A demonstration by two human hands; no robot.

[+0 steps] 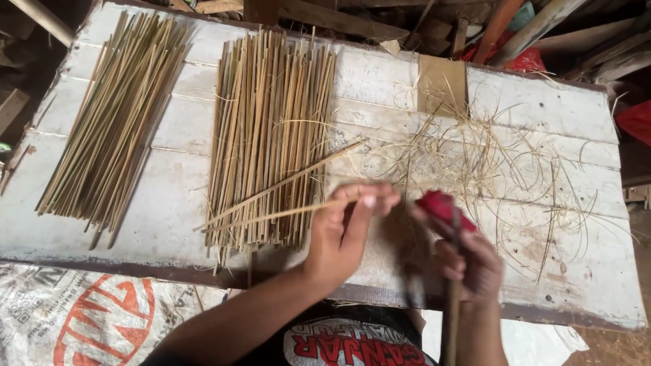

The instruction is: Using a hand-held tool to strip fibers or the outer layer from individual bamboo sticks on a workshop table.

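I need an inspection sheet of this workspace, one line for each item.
Surface: white painted plank table, worn.
Job's things: thin bamboo stick; tool with red-wrapped top.
Clutter: two stick bundles; loose shavings; cardboard piece.
Hands: left hand pinches the stick; right hand grips the tool.
Cables: nothing seen.
Surroundings: wood scraps behind; printed sack below.

Two stick bundles lie on the board (pixel 542 108): left bundle (pixel 112 115) near the far-left corner, middle bundle (pixel 271 135) right of it, apart. Loose shavings (pixel 502 169) spread on the right half. Cardboard piece (pixel 442 85) at the far edge, behind the shavings. Printed sack (pixel 81 315) below the board's near-left edge. One stick (pixel 278 183) lies slanted across the middle bundle.
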